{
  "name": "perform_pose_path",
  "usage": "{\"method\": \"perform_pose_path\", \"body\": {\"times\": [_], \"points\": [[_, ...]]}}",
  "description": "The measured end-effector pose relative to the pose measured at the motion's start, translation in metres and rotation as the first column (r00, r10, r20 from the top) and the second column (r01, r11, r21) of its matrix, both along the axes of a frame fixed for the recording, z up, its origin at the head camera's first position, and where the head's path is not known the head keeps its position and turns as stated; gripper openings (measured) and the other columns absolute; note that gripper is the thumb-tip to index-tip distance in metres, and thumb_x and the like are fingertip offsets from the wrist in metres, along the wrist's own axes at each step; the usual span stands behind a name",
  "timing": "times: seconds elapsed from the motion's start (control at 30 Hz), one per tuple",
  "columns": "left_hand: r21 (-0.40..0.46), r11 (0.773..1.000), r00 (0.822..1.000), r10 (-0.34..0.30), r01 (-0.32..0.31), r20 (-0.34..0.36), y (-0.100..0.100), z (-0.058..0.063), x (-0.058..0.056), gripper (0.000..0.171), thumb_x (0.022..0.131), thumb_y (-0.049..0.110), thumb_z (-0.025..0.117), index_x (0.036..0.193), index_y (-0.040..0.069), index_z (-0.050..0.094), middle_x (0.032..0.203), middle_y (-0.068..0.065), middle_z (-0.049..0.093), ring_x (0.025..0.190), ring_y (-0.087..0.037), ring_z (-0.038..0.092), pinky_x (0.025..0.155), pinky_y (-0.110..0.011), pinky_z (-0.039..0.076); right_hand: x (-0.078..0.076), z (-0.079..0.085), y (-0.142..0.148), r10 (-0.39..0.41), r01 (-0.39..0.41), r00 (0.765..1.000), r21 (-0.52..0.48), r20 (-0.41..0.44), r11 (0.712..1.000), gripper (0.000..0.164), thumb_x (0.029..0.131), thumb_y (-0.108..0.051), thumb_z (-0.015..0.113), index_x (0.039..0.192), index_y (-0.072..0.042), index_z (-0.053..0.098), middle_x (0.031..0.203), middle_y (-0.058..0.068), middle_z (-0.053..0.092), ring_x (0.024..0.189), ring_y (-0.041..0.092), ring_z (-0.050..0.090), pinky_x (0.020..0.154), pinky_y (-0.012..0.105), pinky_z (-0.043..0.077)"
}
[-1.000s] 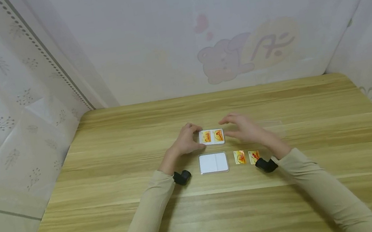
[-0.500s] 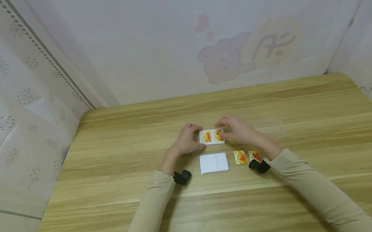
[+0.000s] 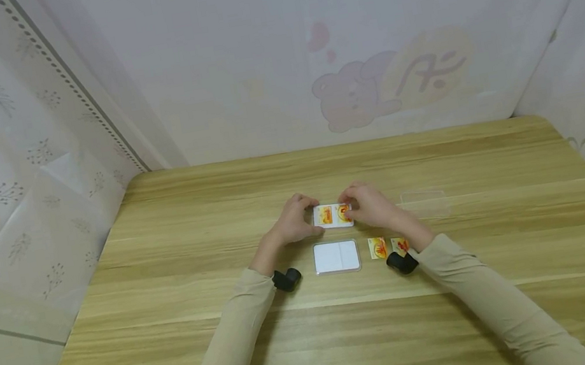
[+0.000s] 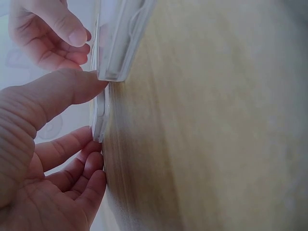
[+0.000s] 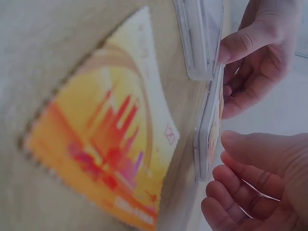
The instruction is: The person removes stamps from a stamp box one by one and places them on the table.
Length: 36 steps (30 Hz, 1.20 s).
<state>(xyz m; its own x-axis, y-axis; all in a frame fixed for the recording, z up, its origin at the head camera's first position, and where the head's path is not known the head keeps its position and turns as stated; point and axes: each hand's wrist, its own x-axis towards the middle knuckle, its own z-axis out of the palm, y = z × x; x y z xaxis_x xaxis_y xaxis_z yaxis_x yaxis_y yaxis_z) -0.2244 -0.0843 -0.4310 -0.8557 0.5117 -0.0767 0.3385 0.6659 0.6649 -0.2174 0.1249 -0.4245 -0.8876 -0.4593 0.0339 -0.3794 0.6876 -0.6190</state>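
Note:
A white-backed clear stamp case lies on the table, bearing two orange-and-yellow stamps side by side: a left stamp and a right stamp. My left hand holds the case's left end, thumb on the near edge and fingers at the far one. At the other end, my right hand touches the right stamp with its thumb, the forefinger near the case's far corner. Its other fingers are loosely bent in the right wrist view. Whether the right fingertips pinch anything is hard to see.
Nearer me sits a second clear case with a white insert. Two loose stamps lie right of it: one fully visible stamp and another stamp partly behind the black wrist camera. A transparent sheet or lid lies farther right.
My right hand has moved left from beside the case onto its right end, bringing thumb and forefinger to the right stamp. My left hand has stayed in place.

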Motion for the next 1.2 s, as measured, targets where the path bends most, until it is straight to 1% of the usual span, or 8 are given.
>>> {"method": "perform_pose_path", "body": {"times": [0.2,0.33,0.37,0.47,0.6,0.7,0.9,1.2], "points": [[0.0,1.0,1.0,0.001,-0.001,0.008,0.0003,0.0006,-0.0002,0.056,0.075,0.009,0.076,0.124,-0.006,0.053,0.124,-0.018,0.047,0.118,-0.031,0.041,0.103,-0.041,0.034,-0.002,-0.0016,-0.0014,-0.02,0.02,1.0,0.022,0.017,1.0,0.024,0.082,-0.002,0.069,0.105,0.004,0.064,0.101,0.015,0.058,0.091,0.026,0.054,0.08,0.038,0.047],[0.004,1.0,1.0,0.001,-0.001,0.008,0.0,0.001,0.0002,0.056,0.075,0.009,0.076,0.124,-0.006,0.053,0.124,-0.018,0.047,0.118,-0.031,0.041,0.102,-0.041,0.034,-0.0027,-0.0033,-0.0006,0.0,0.0,1.0,0.007,0.004,1.0,0.019,0.081,-0.001,0.069,0.099,0.004,0.064,0.095,0.014,0.058,0.088,0.026,0.055,0.078,0.037,0.047],[0.006,1.0,1.0,0.001,-0.001,0.006,-0.0001,0.001,0.0003,0.056,0.075,0.009,0.076,0.124,-0.006,0.053,0.124,-0.018,0.047,0.117,-0.031,0.042,0.102,-0.042,0.034,-0.0027,-0.0041,-0.0001,0.014,-0.014,1.0,-0.005,-0.02,1.0,0.017,0.081,-0.001,0.069,0.096,0.003,0.064,0.092,0.013,0.058,0.085,0.025,0.054,0.075,0.034,0.047],[0.007,1.0,1.0,-0.001,0.001,0.002,-0.0001,0.0005,0.0,0.056,0.075,0.008,0.076,0.124,-0.006,0.053,0.124,-0.019,0.047,0.117,-0.032,0.042,0.102,-0.042,0.034,-0.0038,-0.0035,0.0,0.024,-0.024,1.0,-0.011,-0.019,1.0,0.013,0.081,-0.002,0.07,0.092,0.002,0.064,0.089,0.011,0.057,0.083,0.024,0.054,0.074,0.033,0.047],[0.002,1.0,1.0,-0.001,0.001,-0.001,0.0001,-0.0005,-0.0008,0.056,0.075,0.008,0.076,0.124,-0.006,0.053,0.124,-0.018,0.047,0.117,-0.031,0.042,0.101,-0.041,0.035,-0.005,-0.0011,-0.0025,-0.007,0.007,1.0,0.015,0.016,1.0,0.013,0.08,0.0,0.069,0.092,0.003,0.063,0.09,0.014,0.057,0.086,0.027,0.054,0.077,0.038,0.047],[0.001,1.0,1.0,-0.002,0.002,-0.002,0.0001,-0.0004,-0.0009,0.056,0.075,0.009,0.076,0.124,-0.006,0.053,0.124,-0.018,0.047,0.117,-0.031,0.042,0.101,-0.041,0.035,-0.0059,-0.0007,-0.0045,-0.032,0.031,0.999,0.037,0.022,0.999,0.015,0.08,0.002,0.069,0.093,0.005,0.063,0.091,0.015,0.059,0.087,0.028,0.055,0.078,0.039,0.047],[0.0,1.0,1.0,-0.003,0.003,-0.004,0.0003,-0.0008,-0.0016,0.056,0.075,0.009,0.076,0.124,-0.006,0.053,0.123,-0.018,0.047,0.116,-0.031,0.042,0.101,-0.041,0.034,-0.0073,0.0005,-0.0065,-0.065,0.063,0.997,0.055,0.031,0.997,0.017,0.078,-0.001,0.071,0.093,0.004,0.064,0.088,0.013,0.058,0.085,0.025,0.053,0.075,0.036,0.045],[0.004,1.0,1.0,0.004,-0.004,0.007,-0.0001,-0.0013,-0.0008,0.056,0.075,0.008,0.076,0.124,-0.006,0.053,0.123,-0.017,0.047,0.116,-0.031,0.041,0.101,-0.041,0.034,-0.0067,0.0039,-0.0083,-0.08,0.077,0.996,0.067,0.033,0.995,0.017,0.077,-0.003,0.074,0.091,0.003,0.065,0.086,0.012,0.056,0.082,0.024,0.05,0.072,0.035,0.044]]}}
